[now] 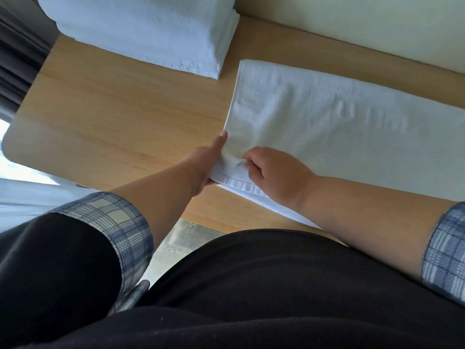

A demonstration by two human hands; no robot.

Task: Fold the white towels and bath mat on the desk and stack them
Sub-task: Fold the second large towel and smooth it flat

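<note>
A white bath mat (pixel 327 127) with raised lettering lies folded lengthwise on the wooden desk (pixel 113 117), running off the right edge of the view. My left hand (pixel 208 162) grips its near left corner, thumb on top and fingers underneath. My right hand (pixel 274 175) pinches the same corner just to the right, fingers curled into the cloth. A stack of folded white towels (pixel 151 31) sits at the far left of the desk, apart from the mat.
A pale wall (pixel 377 26) runs along the desk's far side. Dark curtains (pixel 17 59) hang at the left, with bright window light below them. The desk's near edge (pixel 201 222) is close to my body.
</note>
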